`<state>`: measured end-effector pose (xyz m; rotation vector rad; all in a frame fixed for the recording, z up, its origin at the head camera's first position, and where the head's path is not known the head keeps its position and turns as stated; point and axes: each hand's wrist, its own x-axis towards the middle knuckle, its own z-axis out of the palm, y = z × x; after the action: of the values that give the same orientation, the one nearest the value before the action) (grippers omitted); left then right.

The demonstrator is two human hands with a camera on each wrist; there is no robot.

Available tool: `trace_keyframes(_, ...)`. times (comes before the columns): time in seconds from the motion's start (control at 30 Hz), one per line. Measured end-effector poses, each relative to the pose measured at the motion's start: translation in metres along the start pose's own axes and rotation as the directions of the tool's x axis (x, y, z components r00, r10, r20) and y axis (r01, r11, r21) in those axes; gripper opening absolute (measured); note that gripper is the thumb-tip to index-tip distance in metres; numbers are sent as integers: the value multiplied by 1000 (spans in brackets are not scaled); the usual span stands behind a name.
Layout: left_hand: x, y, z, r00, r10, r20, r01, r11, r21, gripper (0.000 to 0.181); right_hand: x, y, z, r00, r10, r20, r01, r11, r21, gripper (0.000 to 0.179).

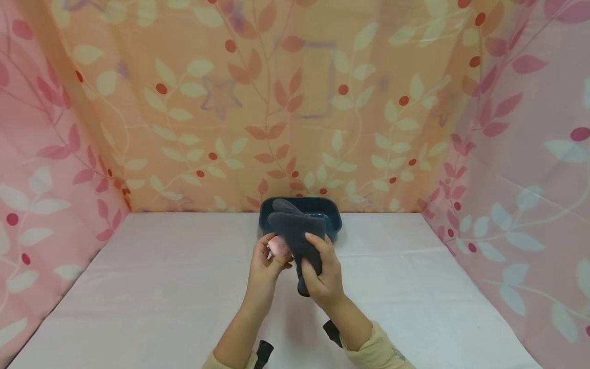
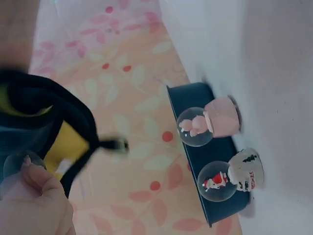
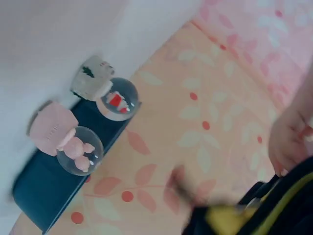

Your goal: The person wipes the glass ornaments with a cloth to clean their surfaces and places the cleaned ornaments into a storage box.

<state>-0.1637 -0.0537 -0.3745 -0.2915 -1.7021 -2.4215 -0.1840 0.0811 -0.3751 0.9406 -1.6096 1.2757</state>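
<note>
Head view shows hands (image 1: 261, 266) (image 1: 326, 274) gripping pink globe (image 1: 278, 246) and dark bag (image 1: 300, 228).

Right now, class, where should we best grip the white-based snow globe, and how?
Probably by its white base, from the person's near left: it stands upright, the clear dome is round, a pink-based snow globe stands right, and the dark blue rectangular box is behind.

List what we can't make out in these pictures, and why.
Middle of basin, head view: behind dark pouch.
Inside of held globe, left wrist view: partly behind fingers.
Pouch tab, right wrist view: blurred.
Lettering on pink base, same view: too small.
</note>
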Motion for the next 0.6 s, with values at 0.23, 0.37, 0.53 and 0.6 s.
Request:
trace_keyframes(0.23,-2,-4,-3,998,-20,67,23,999,-35,42,3,9,5,989,-143,43,147,985,-96,38)
trace_keyframes(0.37,-3,-6,-5,995,-20,103,26,998,-57,42,5,5,3,1000,17,14,-17,1000,-8,44)
trace_keyframes(0.53,-3,-5,-3,990,-42,132,54,994,-90,41,7,-1,-2,930,367,21,-364,908,206,44)
trace_keyframes(0.6,-3,-5,-1,989,-56,138,71,992,-104,42,7,-1,-3,889,458,28,-445,846,293,44)
